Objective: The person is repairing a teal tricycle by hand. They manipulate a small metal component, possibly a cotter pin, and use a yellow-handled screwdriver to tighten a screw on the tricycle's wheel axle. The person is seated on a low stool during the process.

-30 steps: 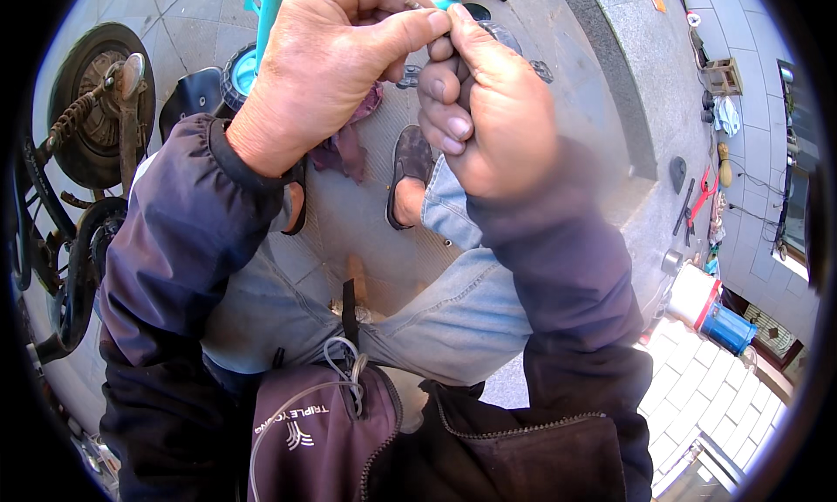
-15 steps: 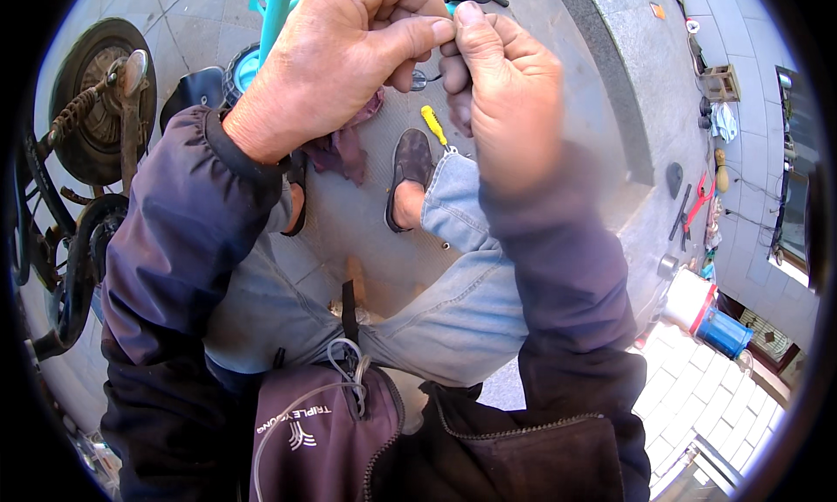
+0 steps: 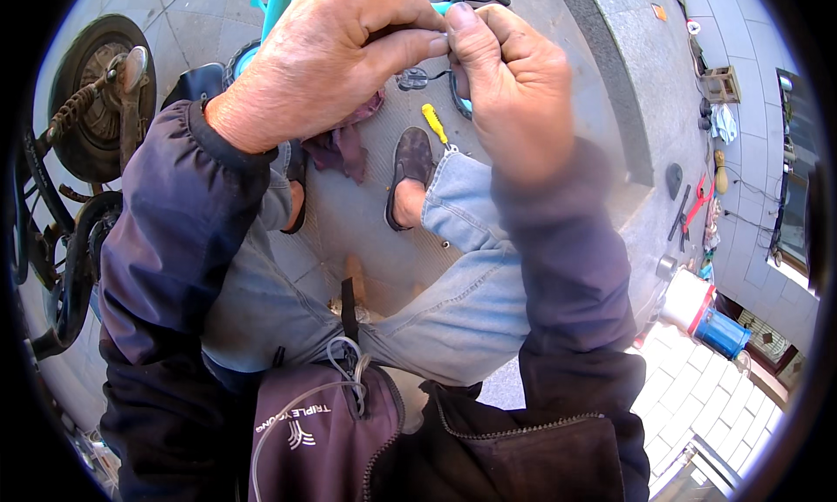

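Observation:
My left hand (image 3: 336,62) and my right hand (image 3: 519,92) meet at the top middle, thumbs and fingertips pinched together. Whatever lies between the fingertips is too small or too covered to make out. Just beyond and below them is a teal frame (image 3: 277,7), mostly blocked by my left hand. Under the fingers shows a small clear-and-black part (image 3: 412,79). On the ground beneath, a yellow-handled screwdriver (image 3: 434,123) rests beside my right shoe (image 3: 411,160). A dull purple cloth (image 3: 340,151) lies by my left foot.
At left stands a vehicle with a black wheel (image 3: 100,97) and a coil spring (image 3: 80,118). A stone kerb (image 3: 615,110) curves along the right. Past it lie red-handled pliers (image 3: 697,204), a small wooden crate (image 3: 720,84) and a blue-and-white container (image 3: 722,329).
My left hand has shifted slightly left and down, and my right hand a little right. The fingertips stay together. More of the clear-and-black part shows between the hands.

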Available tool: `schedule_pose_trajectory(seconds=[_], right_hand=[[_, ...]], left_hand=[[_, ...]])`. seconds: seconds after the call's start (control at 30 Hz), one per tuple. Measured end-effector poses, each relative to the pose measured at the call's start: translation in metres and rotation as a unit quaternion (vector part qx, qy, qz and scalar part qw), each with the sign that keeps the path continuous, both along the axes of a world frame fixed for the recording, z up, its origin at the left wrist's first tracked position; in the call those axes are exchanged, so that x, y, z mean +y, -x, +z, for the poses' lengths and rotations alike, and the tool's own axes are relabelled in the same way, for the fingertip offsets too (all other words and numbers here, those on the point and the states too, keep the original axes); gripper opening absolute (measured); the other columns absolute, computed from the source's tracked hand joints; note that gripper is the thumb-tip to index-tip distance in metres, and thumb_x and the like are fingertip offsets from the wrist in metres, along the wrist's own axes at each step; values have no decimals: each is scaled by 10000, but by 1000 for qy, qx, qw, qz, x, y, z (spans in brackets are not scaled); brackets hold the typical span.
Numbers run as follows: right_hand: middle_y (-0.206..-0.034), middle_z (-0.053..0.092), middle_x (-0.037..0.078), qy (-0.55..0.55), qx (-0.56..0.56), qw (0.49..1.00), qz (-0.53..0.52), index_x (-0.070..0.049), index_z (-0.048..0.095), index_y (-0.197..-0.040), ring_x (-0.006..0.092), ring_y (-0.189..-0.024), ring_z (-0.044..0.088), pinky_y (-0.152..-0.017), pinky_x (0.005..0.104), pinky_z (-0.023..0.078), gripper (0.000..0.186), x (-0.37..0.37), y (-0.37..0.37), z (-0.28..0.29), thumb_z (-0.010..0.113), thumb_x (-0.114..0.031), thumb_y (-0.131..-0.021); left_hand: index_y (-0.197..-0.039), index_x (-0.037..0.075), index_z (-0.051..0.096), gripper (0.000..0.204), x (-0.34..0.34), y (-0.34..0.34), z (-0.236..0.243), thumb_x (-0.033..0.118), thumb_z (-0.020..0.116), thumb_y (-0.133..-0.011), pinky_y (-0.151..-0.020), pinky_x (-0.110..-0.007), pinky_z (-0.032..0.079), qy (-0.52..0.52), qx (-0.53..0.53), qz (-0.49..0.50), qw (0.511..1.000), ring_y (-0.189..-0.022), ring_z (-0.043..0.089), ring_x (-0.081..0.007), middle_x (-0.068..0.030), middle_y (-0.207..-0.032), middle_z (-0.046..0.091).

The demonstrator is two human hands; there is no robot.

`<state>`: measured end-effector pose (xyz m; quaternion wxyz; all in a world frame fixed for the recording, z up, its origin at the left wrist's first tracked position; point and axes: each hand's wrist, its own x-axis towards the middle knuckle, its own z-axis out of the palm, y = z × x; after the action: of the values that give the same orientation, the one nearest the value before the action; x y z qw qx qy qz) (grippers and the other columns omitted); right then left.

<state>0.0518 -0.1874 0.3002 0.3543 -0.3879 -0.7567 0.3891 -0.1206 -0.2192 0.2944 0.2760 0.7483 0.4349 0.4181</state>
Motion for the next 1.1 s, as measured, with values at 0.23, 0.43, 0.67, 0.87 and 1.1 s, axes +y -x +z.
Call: schedule_pose_trajectory(seconds=[0.23,0.43,0.67,0.87,1.1], right_hand=[[-608,544,59,3,25,1000,-11,-14,610,-822,97,-536,479,-506,251,391,218,-4,4,-6,535,-191,-926],[-608,590,142,32,9,998,-47,5,649,-848,156,-523,530,-524,304,437,278,-4,6,-14,520,-230,-921],[-589,589,88,96,-9,993,-67,22,652,-795,132,-533,514,-521,301,419,324,2,4,-14,522,-247,-921],[-576,535,9,133,21,991,-25,17,620,-781,68,-556,471,-512,262,400,308,7,-1,4,529,-236,-931],[-607,558,27,79,-22,996,45,1,595,-840,77,-568,489,-518,256,409,239,11,-10,5,548,-219,-922]], left_hand=[[-891,-37,637,127,-3,0,2,81,622,-845,-617,-257,483,3,6,10,1000,-678,598,-134,-87,-762,628],[-898,-25,636,130,-5,-8,2,65,650,-805,-605,-278,475,-56,63,57,995,-658,608,-193,-114,-772,623],[-873,-13,629,126,-4,-11,-11,62,668,-780,-589,-291,469,-133,145,116,974,-645,595,-237,-125,-750,597],[-877,-12,649,121,-4,-8,-6,88,660,-808,-590,-261,475,40,30,115,992,-650,593,-118,-75,-725,627],[-881,-13,659,130,-2,-8,-4,108,642,-835,-617,-241,487,71,31,84,993,-673,591,-102,-60,-738,640]])
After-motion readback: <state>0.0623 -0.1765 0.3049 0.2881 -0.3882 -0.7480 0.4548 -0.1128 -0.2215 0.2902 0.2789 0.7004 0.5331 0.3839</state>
